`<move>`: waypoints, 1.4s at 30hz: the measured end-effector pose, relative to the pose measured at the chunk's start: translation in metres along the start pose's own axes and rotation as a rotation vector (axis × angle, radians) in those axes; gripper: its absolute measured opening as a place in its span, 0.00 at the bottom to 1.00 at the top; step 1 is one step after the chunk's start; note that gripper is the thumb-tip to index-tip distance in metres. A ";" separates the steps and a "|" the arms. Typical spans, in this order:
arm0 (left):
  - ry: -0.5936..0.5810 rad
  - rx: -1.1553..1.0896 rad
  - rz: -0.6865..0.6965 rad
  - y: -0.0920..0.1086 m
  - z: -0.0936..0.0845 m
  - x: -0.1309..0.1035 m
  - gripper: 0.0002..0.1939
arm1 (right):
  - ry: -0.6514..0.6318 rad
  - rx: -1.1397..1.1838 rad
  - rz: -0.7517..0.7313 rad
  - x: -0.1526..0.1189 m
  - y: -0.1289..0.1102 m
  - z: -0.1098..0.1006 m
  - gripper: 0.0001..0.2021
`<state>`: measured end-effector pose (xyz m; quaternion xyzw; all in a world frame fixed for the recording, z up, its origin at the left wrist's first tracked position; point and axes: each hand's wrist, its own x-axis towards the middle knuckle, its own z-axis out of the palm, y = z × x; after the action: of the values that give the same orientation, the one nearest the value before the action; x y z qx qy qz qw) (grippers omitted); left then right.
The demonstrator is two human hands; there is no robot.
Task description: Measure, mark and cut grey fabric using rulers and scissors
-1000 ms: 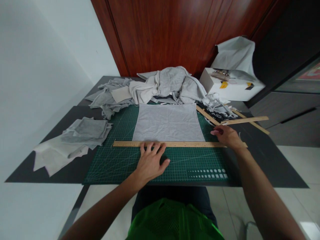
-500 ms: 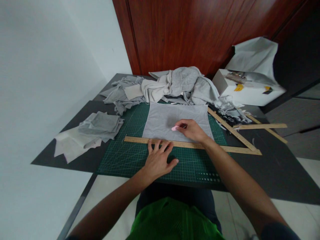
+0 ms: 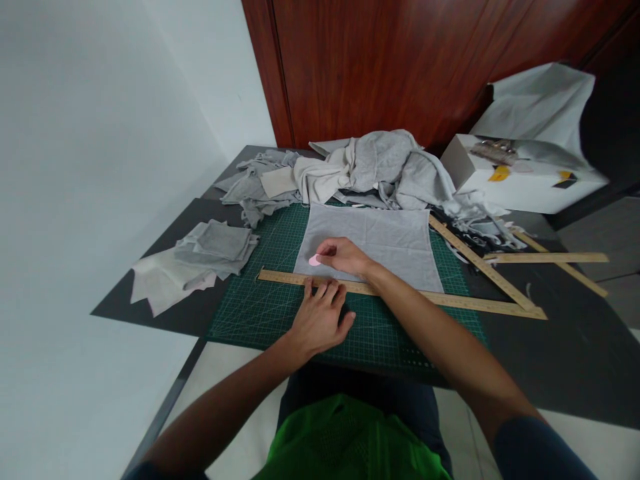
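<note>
A grey rectangle of fabric (image 3: pixel 395 240) lies flat on the green cutting mat (image 3: pixel 273 310). Along the fabric's near edge runs a long wooden ruler (image 3: pixel 455 301), which overlaps that edge. My left hand (image 3: pixel 320 320) rests with spread fingers, its fingertips pressing on the ruler left of its middle. Pinched in my right hand (image 3: pixel 343 257) is a flat pink piece of tailor's chalk (image 3: pixel 315 260). This hand is over the left part of the fabric, just beyond the ruler, and its forearm crosses above the ruler. Whether the chalk touches the cloth I cannot tell.
Stacked grey fabric pieces (image 3: pixel 217 247) lie at the left. Heaped grey cloth (image 3: pixel 383 160) lines the back. More wooden rulers (image 3: pixel 545 258) cross at the right, near tangled strips and scraps (image 3: pixel 477 217). A white box (image 3: pixel 530 180) stands at the back right.
My right hand has moved left across the fabric with the chalk. My left hand stays on the ruler, its fingers slightly more bent. The view has shifted slightly.
</note>
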<state>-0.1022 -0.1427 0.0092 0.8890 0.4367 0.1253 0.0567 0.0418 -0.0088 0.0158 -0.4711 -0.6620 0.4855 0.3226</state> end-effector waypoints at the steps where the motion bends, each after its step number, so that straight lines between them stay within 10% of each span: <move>1: 0.013 -0.010 -0.012 -0.002 -0.001 0.000 0.27 | -0.016 0.001 -0.006 0.002 -0.001 0.003 0.03; 42: 0.014 -0.018 -0.057 -0.033 -0.002 -0.019 0.31 | -0.090 -0.246 -0.106 0.009 -0.025 0.044 0.04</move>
<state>-0.1395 -0.1373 0.0012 0.8749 0.4609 0.1338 0.0653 -0.0078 -0.0171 0.0251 -0.4493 -0.7544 0.4034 0.2575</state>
